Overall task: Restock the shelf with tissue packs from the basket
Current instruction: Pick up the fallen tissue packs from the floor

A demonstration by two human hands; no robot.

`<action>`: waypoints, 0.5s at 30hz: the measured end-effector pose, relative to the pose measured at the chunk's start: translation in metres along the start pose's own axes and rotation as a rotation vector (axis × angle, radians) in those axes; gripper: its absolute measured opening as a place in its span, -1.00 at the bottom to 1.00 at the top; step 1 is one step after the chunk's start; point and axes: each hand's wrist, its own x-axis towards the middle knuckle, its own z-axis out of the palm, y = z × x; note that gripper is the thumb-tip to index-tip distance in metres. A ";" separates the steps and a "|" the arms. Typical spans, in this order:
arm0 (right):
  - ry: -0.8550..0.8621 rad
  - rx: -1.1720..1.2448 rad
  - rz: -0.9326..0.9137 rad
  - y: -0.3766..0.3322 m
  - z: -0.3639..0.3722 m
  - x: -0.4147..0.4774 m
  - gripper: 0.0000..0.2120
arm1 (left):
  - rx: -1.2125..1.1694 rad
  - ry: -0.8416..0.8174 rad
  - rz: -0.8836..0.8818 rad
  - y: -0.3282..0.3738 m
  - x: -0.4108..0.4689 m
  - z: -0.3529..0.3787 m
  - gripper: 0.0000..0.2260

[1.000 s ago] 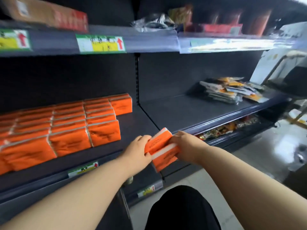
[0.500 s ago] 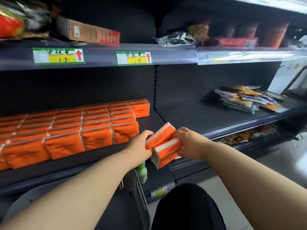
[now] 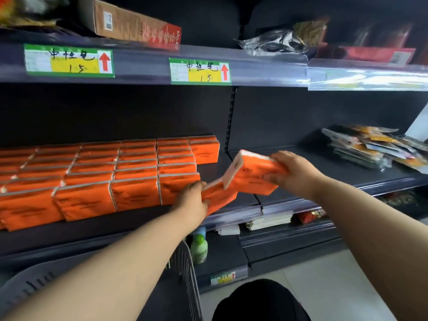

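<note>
Rows of orange tissue packs (image 3: 97, 179) fill the left part of the dark middle shelf (image 3: 217, 165). My left hand (image 3: 192, 200) grips one orange tissue pack (image 3: 220, 195) low over the shelf's front edge, just right of the front row. My right hand (image 3: 294, 172) holds a second orange tissue pack (image 3: 252, 174) tilted above the shelf, its white end pointing left. The two held packs touch or overlap. The grey basket (image 3: 185, 269) stands at the bottom left, mostly hidden by my left arm.
A stack of flat packaged goods (image 3: 370, 147) lies at the right on the neighbouring shelf. The upper shelf carries a cardboard box (image 3: 129, 24), a foil bag (image 3: 275, 45) and price labels (image 3: 200, 71). A green bottle (image 3: 199, 249) and booklets (image 3: 268, 221) sit on lower shelves.
Both hands have risen towards the shelf and drawn apart. The two packs, held together before, are now split, one in each hand, the left one next to the front row.
</note>
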 end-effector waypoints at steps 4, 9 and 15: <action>0.050 0.095 0.061 0.003 -0.005 0.035 -0.64 | 0.079 -0.026 0.026 0.000 0.018 0.010 -0.60; 0.034 -0.102 0.061 0.005 0.017 0.087 -0.58 | 0.058 -0.005 0.059 -0.008 0.034 0.025 -0.58; -0.069 -0.140 0.117 -0.001 0.068 0.148 -0.60 | 0.047 0.070 0.096 -0.015 0.039 0.032 -0.56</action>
